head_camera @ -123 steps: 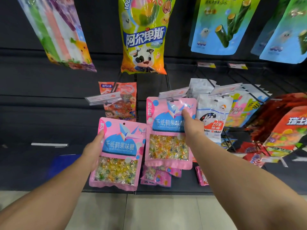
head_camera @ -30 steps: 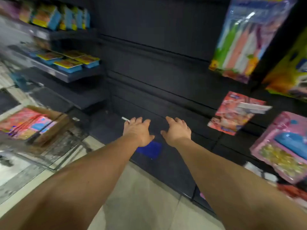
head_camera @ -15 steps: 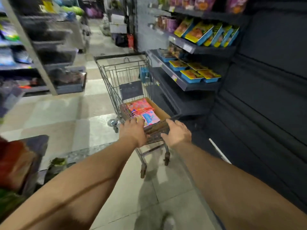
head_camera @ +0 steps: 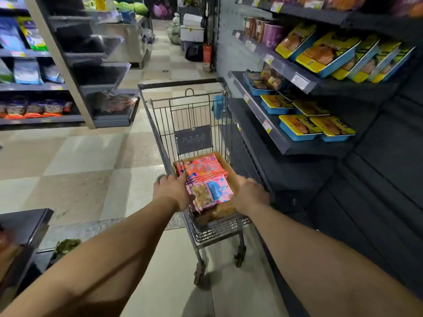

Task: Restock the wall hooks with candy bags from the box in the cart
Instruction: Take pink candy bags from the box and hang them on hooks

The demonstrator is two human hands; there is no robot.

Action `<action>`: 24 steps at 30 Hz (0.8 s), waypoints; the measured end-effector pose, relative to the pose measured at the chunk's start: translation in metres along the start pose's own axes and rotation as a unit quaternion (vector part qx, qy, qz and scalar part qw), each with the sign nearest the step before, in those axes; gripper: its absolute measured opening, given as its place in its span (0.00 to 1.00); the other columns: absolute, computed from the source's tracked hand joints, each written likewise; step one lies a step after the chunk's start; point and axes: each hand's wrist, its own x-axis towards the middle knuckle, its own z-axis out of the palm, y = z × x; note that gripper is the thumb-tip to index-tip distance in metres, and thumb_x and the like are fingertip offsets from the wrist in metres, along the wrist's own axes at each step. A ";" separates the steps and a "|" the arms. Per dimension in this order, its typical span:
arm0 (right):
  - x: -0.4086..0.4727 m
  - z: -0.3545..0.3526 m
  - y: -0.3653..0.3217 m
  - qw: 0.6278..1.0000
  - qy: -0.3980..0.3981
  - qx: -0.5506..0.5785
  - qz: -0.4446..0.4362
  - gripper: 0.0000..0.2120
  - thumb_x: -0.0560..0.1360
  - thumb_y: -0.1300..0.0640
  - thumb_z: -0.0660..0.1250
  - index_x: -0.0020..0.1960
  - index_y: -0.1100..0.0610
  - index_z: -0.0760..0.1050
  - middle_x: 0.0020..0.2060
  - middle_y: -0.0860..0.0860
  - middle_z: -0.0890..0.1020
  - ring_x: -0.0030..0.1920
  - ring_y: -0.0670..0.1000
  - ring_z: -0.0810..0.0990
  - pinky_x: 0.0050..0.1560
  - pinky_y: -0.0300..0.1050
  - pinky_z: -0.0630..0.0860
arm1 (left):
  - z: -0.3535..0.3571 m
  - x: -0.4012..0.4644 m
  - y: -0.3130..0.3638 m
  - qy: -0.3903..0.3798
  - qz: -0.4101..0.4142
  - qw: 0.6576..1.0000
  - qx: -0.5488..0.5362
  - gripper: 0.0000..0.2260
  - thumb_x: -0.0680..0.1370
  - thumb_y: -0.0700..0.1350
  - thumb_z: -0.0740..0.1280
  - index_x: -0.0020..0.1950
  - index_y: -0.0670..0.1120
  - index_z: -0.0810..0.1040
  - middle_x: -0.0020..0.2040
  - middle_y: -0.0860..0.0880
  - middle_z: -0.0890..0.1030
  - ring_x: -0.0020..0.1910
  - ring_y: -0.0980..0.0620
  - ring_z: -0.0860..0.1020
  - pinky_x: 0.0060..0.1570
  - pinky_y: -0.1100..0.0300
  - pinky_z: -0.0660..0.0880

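Now fetching stock: left hand [head_camera: 174, 191] and right hand [head_camera: 249, 194] clasping pink candy bags [head_camera: 211, 191] in cardboard box [head_camera: 232, 177]; next, lift clear.

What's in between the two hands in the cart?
In the head view, pink candy bags lie in the cardboard box between the left hand and the right hand.
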 end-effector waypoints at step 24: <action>0.251 0.113 0.012 0.924 -0.131 0.177 0.312 0.28 0.77 0.49 0.68 0.75 0.49 0.63 0.69 0.53 0.73 0.66 0.58 0.75 0.61 0.48 0.74 | 0.121 0.366 -0.009 -0.290 0.144 0.944 0.066 0.33 0.75 0.60 0.69 0.77 0.51 0.63 0.70 0.42 0.74 0.67 0.39 0.74 0.63 0.47 0.75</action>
